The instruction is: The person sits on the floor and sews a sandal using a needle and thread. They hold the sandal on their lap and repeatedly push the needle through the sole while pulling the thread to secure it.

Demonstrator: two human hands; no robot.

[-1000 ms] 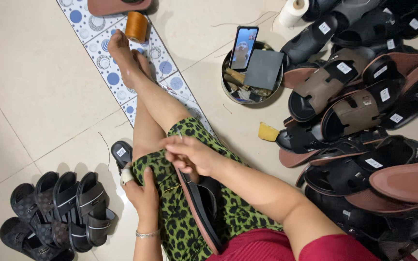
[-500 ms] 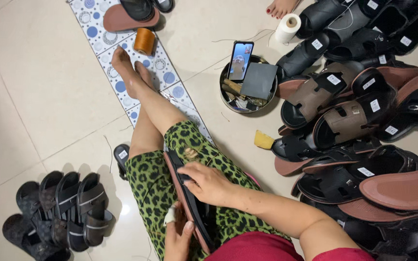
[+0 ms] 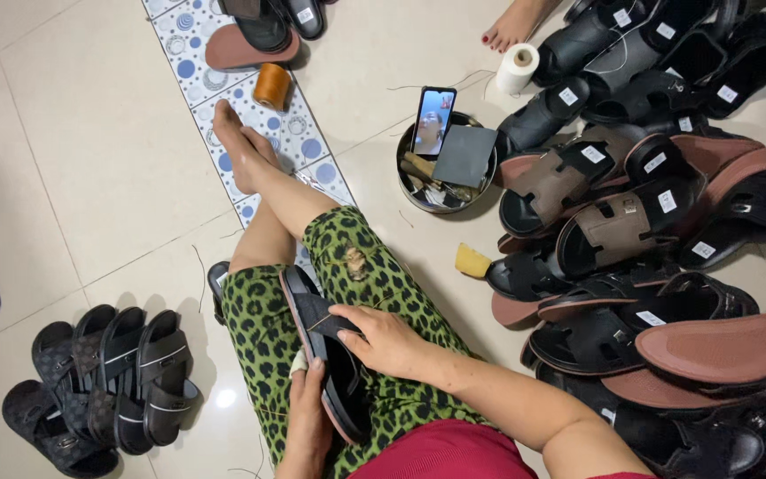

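I sit on the floor with my legs stretched out in green spotted trousers. A black sandal (image 3: 328,368) lies on edge along my lap. My left hand (image 3: 305,417) grips it from below near the heel, with a white wrap on one finger. My right hand (image 3: 383,339) rests on the sandal's strap from the right, fingers closed around it. A thin thread runs across the strap by my right fingers.
A large heap of black and brown sandals (image 3: 631,222) fills the right side. A round tin (image 3: 443,168) holds a phone and a grey pad. Spools of orange (image 3: 271,86) and white thread (image 3: 518,67) lie beyond. Stacked black sandals (image 3: 108,377) sit at the left. Another person's foot (image 3: 511,22) shows at the top.
Both hands have shifted down my lap with the sandal. My right hand moved from the top of the strap to its middle, and the view has tilted toward the far floor.
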